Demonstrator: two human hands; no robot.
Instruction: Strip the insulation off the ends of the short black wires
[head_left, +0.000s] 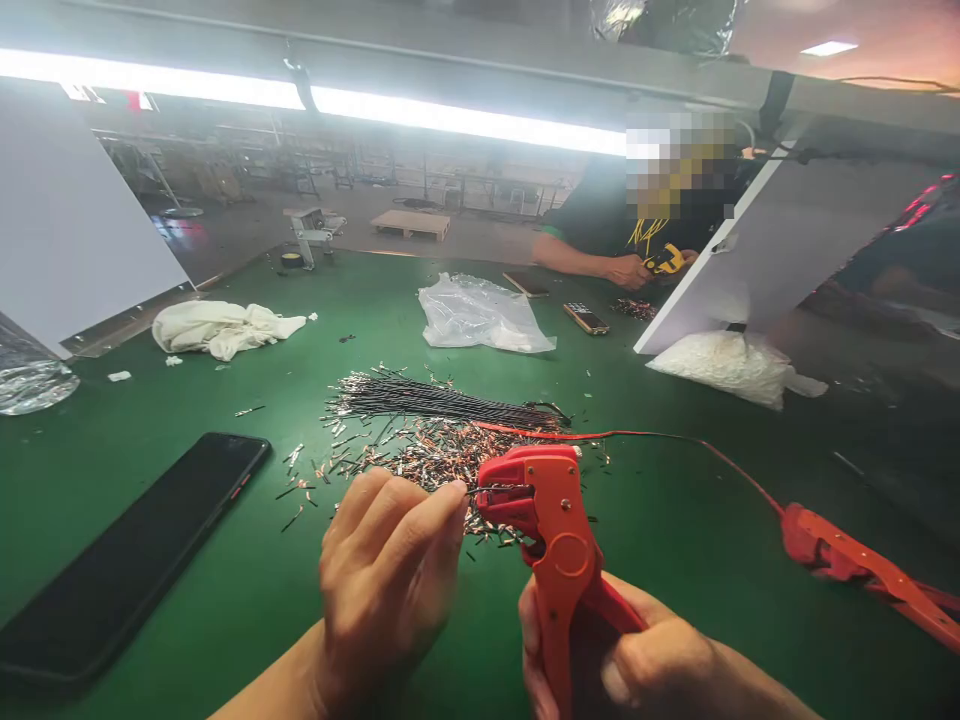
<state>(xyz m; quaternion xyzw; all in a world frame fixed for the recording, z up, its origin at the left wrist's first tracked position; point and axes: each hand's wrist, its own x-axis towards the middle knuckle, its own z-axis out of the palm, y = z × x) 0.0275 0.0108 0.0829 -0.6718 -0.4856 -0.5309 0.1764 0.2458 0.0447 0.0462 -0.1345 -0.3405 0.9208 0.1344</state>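
My right hand (645, 650) is wrapped round the handles of an orange-red wire stripper (566, 530), its jaws pointing left. A thin black wire (474, 490) runs from the fingertips of my left hand (394, 560) into those jaws. Thumb and index finger of the left hand are pinched together on the wire, just left of the tool. Behind the stripper lies a bundle of black wires (435, 398), their ends at the left bare or bright. Many short copper and black wire scraps (427, 450) are heaped between the bundle and my hands.
A black smartphone (142, 550) lies at left. A second red tool (870, 560) is at right, near a red cord (622, 434). Farther back are a clear plastic bag (480, 315), white cloth (221, 328), a keypad phone (586, 318) and a co-worker's hand (628, 272) with a yellow tool.
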